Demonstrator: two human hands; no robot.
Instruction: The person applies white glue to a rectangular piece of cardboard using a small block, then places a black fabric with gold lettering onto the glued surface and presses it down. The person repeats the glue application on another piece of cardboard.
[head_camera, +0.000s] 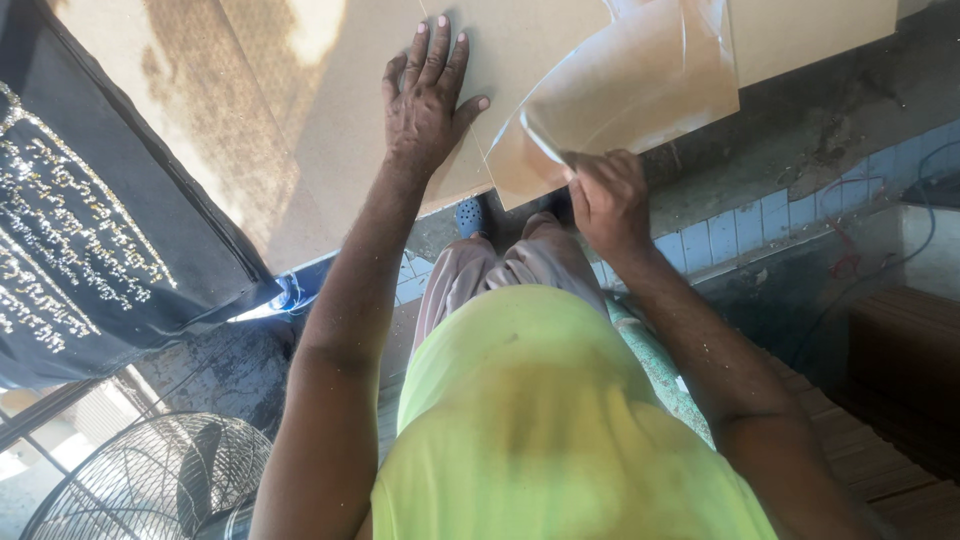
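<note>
You look down from the head camera at your own two hands working on one large tan board (330, 150). The board fills the upper part of the view, its near edge running just above your knees.

Your left hand (425, 100) lies flat on the board, palm down, all five fingers spread and straight. It grips nothing; it only presses on the surface.

Your right hand (608, 200) is closed into a loose fist at the board's near edge. It pinches the lower corner of one clear film (620, 100), a thin glossy sheet that curls up away from the board toward the top right. The film's lifted part stands clear of the board, while its far end, near the top edge of the view, seems to lie on it; you cannot tell exactly where the contact begins.

Below the hands you see your yellow-green shirt (540, 420), your light trousers, and one blue shoe (470, 215) on the floor, between the two hands.

To the left hangs one dark cloth (90, 240) with pale glittering script. One wire fan (160, 480) sits in the lower left corner. On the right, a row of pale blue tiles (760, 220) runs along a ledge, with a thin cable beside it.
</note>
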